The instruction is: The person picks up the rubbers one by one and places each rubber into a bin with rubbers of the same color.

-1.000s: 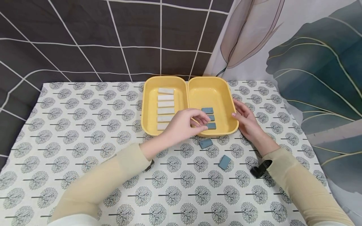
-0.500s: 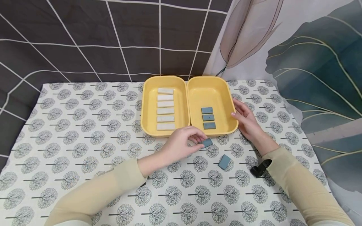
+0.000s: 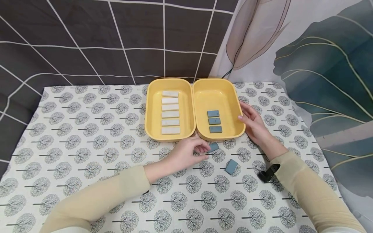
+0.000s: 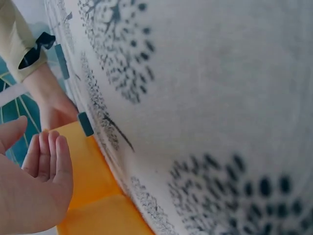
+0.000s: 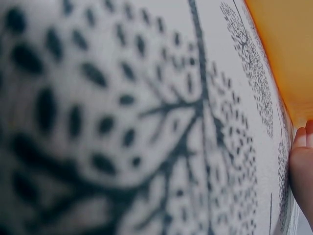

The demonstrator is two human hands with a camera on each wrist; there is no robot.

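Observation:
A yellow two-part box (image 3: pixel 215 87) lies spread on the table in the head view. Its right half bears three blue-grey tiles (image 3: pixel 214 121) in a column. Two loose blue-grey tiles lie on the cloth: one tile (image 3: pixel 214 147) just in front of the box, another tile (image 3: pixel 231 167) closer to me. My left hand (image 3: pixel 186 151) is beside the nearer-to-box tile, fingers slightly bent and thumb apart; the left wrist view shows nothing between them. At the box's right wall, my right hand (image 3: pixel 254 124) grips the edge, thumb at the rim and fingers along the outside.
Several white strips (image 3: pixel 170 114) are lined up in the box's left half. A tree-print cloth (image 3: pixel 116 181) covers the table. Behind stands a dark gridded curtain (image 3: pixel 140 38), with a leaf-patterned curtain (image 3: pixel 326 64) to the right.
My left hand has come out from over the box's right half, down to the loose tile in front, then drawn slightly back from it. The right hand stays on the box.

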